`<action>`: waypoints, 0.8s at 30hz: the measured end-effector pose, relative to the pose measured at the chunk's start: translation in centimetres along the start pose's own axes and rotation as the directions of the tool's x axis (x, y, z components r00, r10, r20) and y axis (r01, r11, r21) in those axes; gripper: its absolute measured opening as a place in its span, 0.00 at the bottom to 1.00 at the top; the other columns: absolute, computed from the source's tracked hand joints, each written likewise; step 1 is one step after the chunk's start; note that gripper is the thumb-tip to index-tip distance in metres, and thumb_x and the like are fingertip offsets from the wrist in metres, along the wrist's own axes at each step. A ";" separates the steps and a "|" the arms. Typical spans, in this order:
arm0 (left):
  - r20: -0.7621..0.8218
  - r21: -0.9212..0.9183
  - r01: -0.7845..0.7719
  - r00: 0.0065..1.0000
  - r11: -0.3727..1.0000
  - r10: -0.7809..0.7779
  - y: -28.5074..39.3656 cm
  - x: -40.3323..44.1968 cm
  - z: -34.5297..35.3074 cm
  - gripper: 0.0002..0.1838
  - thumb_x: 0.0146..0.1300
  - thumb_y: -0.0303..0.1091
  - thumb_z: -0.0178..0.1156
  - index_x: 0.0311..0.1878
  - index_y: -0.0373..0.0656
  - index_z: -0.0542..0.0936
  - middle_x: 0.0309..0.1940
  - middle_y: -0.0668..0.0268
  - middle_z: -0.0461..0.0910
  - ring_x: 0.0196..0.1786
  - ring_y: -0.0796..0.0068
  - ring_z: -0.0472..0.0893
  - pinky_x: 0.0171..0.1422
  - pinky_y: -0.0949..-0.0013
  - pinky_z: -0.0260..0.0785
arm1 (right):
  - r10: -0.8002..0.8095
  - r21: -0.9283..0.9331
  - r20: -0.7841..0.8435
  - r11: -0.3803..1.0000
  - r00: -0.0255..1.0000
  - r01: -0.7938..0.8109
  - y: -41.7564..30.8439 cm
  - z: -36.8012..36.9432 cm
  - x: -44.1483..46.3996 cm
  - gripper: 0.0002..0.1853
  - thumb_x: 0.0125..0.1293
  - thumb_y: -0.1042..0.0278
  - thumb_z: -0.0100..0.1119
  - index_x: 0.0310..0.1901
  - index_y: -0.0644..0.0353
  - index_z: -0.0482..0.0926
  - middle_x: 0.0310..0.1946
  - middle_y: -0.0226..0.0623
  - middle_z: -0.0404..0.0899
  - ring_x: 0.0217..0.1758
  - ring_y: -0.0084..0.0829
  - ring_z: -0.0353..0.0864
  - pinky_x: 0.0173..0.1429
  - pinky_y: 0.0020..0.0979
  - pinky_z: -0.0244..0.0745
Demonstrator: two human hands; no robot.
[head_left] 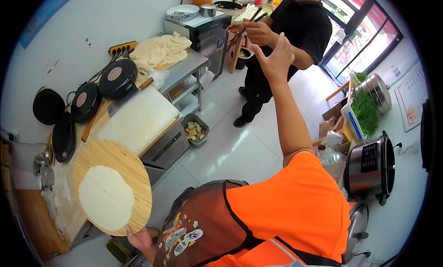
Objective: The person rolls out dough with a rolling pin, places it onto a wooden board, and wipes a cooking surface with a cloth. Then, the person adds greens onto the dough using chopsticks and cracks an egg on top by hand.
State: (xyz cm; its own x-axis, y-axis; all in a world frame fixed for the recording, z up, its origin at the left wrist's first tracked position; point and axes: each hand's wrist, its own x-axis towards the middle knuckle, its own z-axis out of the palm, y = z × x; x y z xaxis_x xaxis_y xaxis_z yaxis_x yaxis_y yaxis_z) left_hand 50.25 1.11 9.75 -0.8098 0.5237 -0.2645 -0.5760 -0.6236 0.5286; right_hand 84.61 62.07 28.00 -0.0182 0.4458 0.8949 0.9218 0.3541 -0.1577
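Note:
My left hand [140,238] grips the near edge of a round wooden board [140,174]. A flat, pale round of dough [106,196] lies on that board, with board showing all round it. My right hand [275,59] is raised at arm's length, thumb and index finger spread apart, and I see nothing in it. Just beyond it, in the view, are the hands [258,32] of a person in black, who holds dark chopsticks [258,16]. Whether my right hand touches that person cannot be told.
On the left counter are a white cutting board [138,114], a cleaver [121,101], black round pans [117,77] and a cloth [161,50]. A waste bin [195,129] stands on the floor. At right are an electric cooker [369,167] and green vegetables [364,112].

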 end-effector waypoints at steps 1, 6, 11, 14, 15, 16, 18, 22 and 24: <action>-0.002 -0.004 0.003 1.000 1.000 -0.003 0.0 0.0 0.0 0.30 0.73 0.27 0.56 0.75 0.31 0.61 0.71 0.50 0.70 0.71 0.56 0.72 0.76 0.53 0.66 | 0.072 0.110 0.093 0.991 0.993 -0.082 -0.9 -2.4 0.1 0.50 0.54 0.31 0.70 0.64 0.71 0.71 0.60 0.52 0.76 0.68 0.47 0.70 0.73 0.47 0.59; -0.038 0.006 -0.003 0.999 1.000 0.003 -0.3 0.2 0.6 0.30 0.73 0.27 0.56 0.75 0.32 0.62 0.71 0.50 0.69 0.71 0.57 0.72 0.76 0.53 0.65 | 0.267 0.107 0.816 0.802 0.513 -0.588 -3.5 -8.2 -4.1 0.35 0.58 0.34 0.69 0.49 0.63 0.83 0.47 0.41 0.85 0.53 0.42 0.83 0.61 0.39 0.73; -0.044 -0.003 0.008 0.999 1.000 -0.008 0.0 0.7 -0.5 0.30 0.73 0.27 0.55 0.76 0.34 0.61 0.72 0.51 0.69 0.72 0.56 0.71 0.77 0.51 0.64 | 0.244 0.263 0.405 0.892 0.881 -0.368 -3.8 -9.3 -7.0 0.33 0.64 0.44 0.69 0.56 0.68 0.78 0.52 0.48 0.81 0.55 0.38 0.81 0.62 0.36 0.73; -0.088 0.043 0.009 0.996 0.999 -0.005 0.1 1.0 0.6 0.30 0.74 0.27 0.54 0.76 0.35 0.61 0.73 0.52 0.68 0.73 0.55 0.70 0.78 0.49 0.63 | -0.018 0.245 0.144 0.969 0.989 -0.018 -0.5 -6.9 -5.0 0.33 0.68 0.45 0.65 0.62 0.68 0.76 0.54 0.47 0.80 0.56 0.40 0.79 0.64 0.39 0.70; -0.082 0.063 0.054 0.995 0.997 -0.048 0.3 1.8 -0.2 0.30 0.75 0.29 0.53 0.77 0.35 0.59 0.75 0.52 0.66 0.74 0.55 0.68 0.79 0.47 0.61 | -0.126 0.244 0.116 0.965 0.985 0.095 0.7 -5.2 -4.3 0.34 0.70 0.45 0.63 0.64 0.68 0.75 0.54 0.47 0.80 0.56 0.40 0.79 0.64 0.39 0.70; -0.216 0.027 0.028 0.976 0.999 -0.022 -0.4 1.7 2.5 0.30 0.76 0.29 0.51 0.77 0.36 0.58 0.76 0.52 0.64 0.76 0.53 0.65 0.80 0.46 0.58 | -0.112 0.523 0.356 0.847 0.928 -0.098 1.0 -3.5 -3.8 0.30 0.73 0.46 0.57 0.64 0.66 0.74 0.47 0.41 0.76 0.47 0.35 0.75 0.53 0.36 0.67; -0.259 -0.067 0.072 0.962 0.995 -0.087 -0.5 1.8 2.5 0.30 0.75 0.29 0.49 0.78 0.36 0.58 0.77 0.51 0.62 0.78 0.51 0.62 0.83 0.45 0.50 | -0.064 0.609 0.768 0.380 0.637 -0.696 1.6 -0.7 -2.7 0.26 0.80 0.47 0.46 0.65 0.60 0.74 0.32 0.30 0.68 0.28 0.25 0.68 0.31 0.29 0.63; 0.046 -0.280 0.097 0.995 0.955 -0.088 -1.9 1.9 -0.7 0.31 0.70 0.25 0.52 0.76 0.41 0.62 0.75 0.55 0.66 0.77 0.53 0.65 0.82 0.44 0.54 | 0.045 0.595 0.740 0.420 0.671 -0.685 -2.5 2.1 -0.6 0.21 0.79 0.52 0.51 0.39 0.64 0.81 0.22 0.30 0.69 0.19 0.21 0.70 0.22 0.22 0.64; -0.192 -0.193 -0.056 0.981 0.980 0.018 -2.3 1.2 0.7 0.31 0.69 0.24 0.53 0.76 0.41 0.63 0.73 0.56 0.69 0.75 0.54 0.68 0.80 0.45 0.58 | -0.093 0.646 0.503 0.701 0.859 -0.302 -6.2 0.7 0.7 0.19 0.79 0.59 0.48 0.35 0.66 0.78 0.29 0.33 0.76 0.34 0.23 0.77 0.35 0.28 0.71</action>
State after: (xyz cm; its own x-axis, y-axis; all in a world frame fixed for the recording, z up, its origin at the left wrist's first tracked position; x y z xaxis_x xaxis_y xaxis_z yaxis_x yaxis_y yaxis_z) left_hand 50.69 3.56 8.80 -0.8267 0.3907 -0.4050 -0.5403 -0.7521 0.3773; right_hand 78.60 60.75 29.31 -0.2966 0.7636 0.5735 0.4021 0.6445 -0.6503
